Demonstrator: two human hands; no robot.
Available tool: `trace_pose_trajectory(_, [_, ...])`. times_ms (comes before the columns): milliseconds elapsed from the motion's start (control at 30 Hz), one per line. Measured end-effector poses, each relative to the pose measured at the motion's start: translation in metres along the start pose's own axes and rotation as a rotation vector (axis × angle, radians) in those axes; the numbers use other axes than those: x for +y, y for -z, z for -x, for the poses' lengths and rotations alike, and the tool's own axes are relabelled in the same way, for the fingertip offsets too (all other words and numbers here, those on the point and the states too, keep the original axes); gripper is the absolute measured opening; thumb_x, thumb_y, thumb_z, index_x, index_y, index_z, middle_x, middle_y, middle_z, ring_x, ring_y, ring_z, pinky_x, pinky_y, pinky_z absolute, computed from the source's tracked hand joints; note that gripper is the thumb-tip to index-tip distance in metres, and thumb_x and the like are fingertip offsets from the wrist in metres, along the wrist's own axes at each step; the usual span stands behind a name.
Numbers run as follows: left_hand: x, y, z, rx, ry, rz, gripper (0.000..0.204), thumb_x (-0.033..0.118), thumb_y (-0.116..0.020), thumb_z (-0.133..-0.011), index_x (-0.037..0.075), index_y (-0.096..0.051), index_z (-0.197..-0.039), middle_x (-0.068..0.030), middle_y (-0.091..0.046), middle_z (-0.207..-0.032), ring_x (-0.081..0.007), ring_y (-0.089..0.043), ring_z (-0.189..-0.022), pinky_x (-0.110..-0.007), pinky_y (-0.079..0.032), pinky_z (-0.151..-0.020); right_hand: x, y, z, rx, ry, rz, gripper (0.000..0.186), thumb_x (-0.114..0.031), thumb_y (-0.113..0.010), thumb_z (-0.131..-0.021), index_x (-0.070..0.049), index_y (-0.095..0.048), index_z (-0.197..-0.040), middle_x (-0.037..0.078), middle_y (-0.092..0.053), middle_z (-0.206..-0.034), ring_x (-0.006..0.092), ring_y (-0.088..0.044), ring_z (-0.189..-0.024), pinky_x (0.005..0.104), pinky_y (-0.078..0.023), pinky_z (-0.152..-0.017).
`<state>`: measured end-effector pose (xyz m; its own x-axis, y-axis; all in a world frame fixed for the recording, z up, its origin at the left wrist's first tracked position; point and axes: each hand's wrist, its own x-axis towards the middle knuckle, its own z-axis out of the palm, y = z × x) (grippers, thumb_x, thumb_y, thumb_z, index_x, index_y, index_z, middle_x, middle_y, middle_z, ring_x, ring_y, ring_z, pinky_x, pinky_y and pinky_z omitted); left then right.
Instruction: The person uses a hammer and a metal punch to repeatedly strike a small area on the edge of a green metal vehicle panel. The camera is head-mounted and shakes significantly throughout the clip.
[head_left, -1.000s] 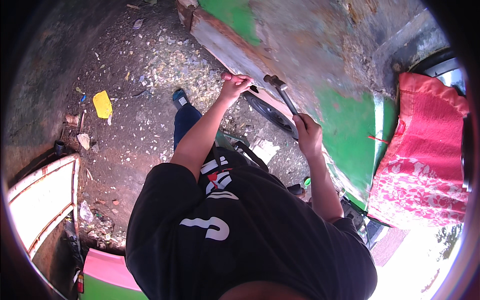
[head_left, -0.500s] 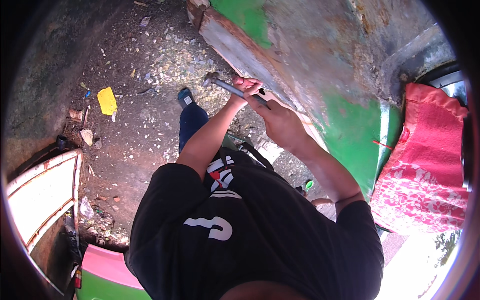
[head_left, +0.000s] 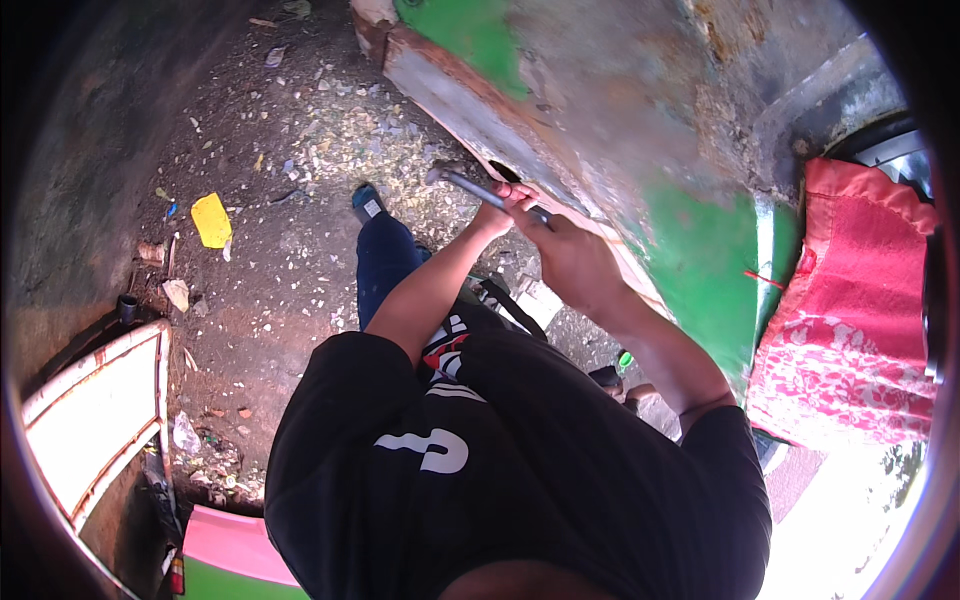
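My right hand (head_left: 568, 252) grips a metal-handled hammer (head_left: 469, 186), its head pointing toward the upper left. Just beyond it my left hand (head_left: 497, 212) is closed against the lower edge of a weathered grey and green panel (head_left: 700, 270), near a dark opening (head_left: 503, 170); what its fingers hold, if anything, is hidden. The hammer's handle crosses in front of my left hand.
Debris and a yellow scrap (head_left: 211, 220) lie on the dirt ground beside my foot (head_left: 368, 203). A rusty white frame (head_left: 92, 410) and pink-green object (head_left: 228, 538) sit at lower left. Red patterned cloth (head_left: 850, 300) hangs at right.
The hammer and my right hand have swung leftward and up, across my left hand. My left hand has shifted slightly down and right along the panel edge since half a second ago.
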<state>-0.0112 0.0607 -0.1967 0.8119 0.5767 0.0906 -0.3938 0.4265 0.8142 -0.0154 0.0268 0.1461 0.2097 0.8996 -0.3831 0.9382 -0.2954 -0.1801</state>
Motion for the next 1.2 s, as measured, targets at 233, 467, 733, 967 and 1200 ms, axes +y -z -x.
trace_pose_trajectory(233, [0.044, 0.003, 0.005, 0.103, 0.016, 0.127, 0.02, -0.001, -0.065, -0.092, 0.002, -0.069, -0.112, -0.0088, -0.073, -0.106, -0.0127, -0.067, -0.091, -0.026, -0.055, -0.084, 0.009, 0.0, 0.033, 0.053, -0.086, -0.18, 0.064, 0.001, -0.054, -0.085, -0.026, -0.051, -0.143, 0.013, -0.059, -0.079, 0.0321, -0.063, -0.069, 0.045, -0.052, -0.064])
trace_pose_trajectory(467, [0.044, 0.032, 0.004, 0.222, 0.21, 0.084, 0.021, 0.009, -0.068, -0.093, 0.003, -0.07, -0.113, -0.0084, -0.071, -0.112, -0.013, -0.067, -0.098, -0.029, -0.054, -0.091, 0.012, -0.012, 0.044, 0.136, -0.111, -0.359, 0.054, -0.004, -0.055, -0.092, -0.025, -0.054, -0.142, 0.015, -0.059, -0.075, 0.0339, -0.062, -0.069, 0.0462, -0.05, -0.067])
trace_pose_trajectory(733, [0.05, 0.03, 0.01, 0.236, 0.205, 0.191, 0.019, 0.011, -0.068, -0.094, 0.004, -0.07, -0.112, -0.0091, -0.07, -0.116, -0.0171, -0.066, -0.106, -0.034, -0.053, -0.097, 0.009, -0.011, 0.05, 0.124, -0.156, -0.392, 0.052, -0.003, -0.055, -0.092, -0.022, -0.055, -0.141, 0.018, -0.061, -0.077, 0.0356, -0.062, -0.073, 0.0461, -0.05, -0.07])
trace_pose_trajectory(967, [0.049, 0.023, 0.016, 0.258, 0.166, 0.29, 0.016, 0.009, -0.066, -0.095, 0.007, -0.068, -0.111, -0.009, -0.068, -0.119, -0.0192, -0.065, -0.109, -0.038, -0.052, -0.1, 0.006, -0.007, 0.052, 0.091, -0.176, -0.439, 0.052, -0.002, -0.054, -0.092, -0.022, -0.055, -0.14, 0.022, -0.063, -0.081, 0.0378, -0.063, -0.076, 0.0457, -0.05, -0.072])
trace_pose_trajectory(1200, [0.042, 0.021, 0.019, 0.294, 0.197, 0.201, 0.017, 0.011, -0.066, -0.095, 0.006, -0.07, -0.111, -0.0072, -0.069, -0.117, -0.0176, -0.065, -0.107, -0.036, -0.052, -0.099, 0.009, -0.009, 0.044, 0.085, -0.164, -0.419, 0.052, 0.0, -0.056, -0.092, -0.017, -0.055, -0.141, 0.019, -0.058, -0.074, 0.0276, -0.057, -0.066, 0.0368, -0.047, -0.067])
